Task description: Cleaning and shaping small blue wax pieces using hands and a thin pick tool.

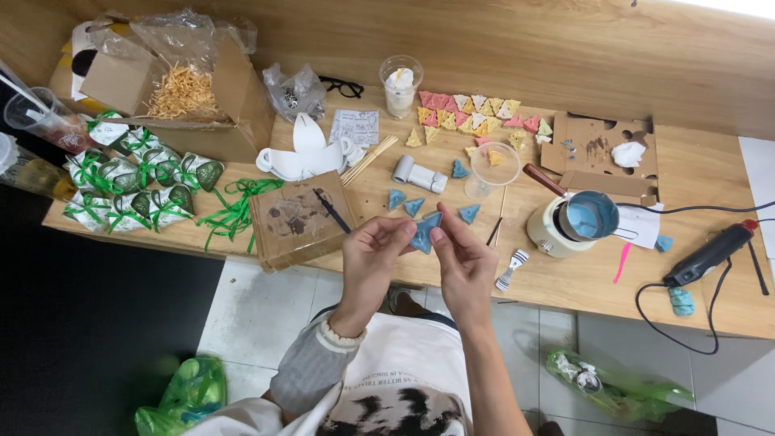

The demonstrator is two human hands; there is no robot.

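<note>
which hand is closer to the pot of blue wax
Right. The right hand is below-left of the pot of blue wax; the left hand is farther left, beyond the blue triangle both pinch.

left hand (373, 252): raised, fingertips pinched | right hand (464, 262): raised, fingertips pinched | hands nearly meeting, forearms angled inward

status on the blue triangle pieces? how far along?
Looks done: a batch of pink, yellow and cream triangles lies at the back of the table, and four blue triangles lie loose near the hands. In hand: the left hand and right hand pinch one blue triangle. Probably left: the small pot holds blue liquid, so more pieces seem possible.
</note>
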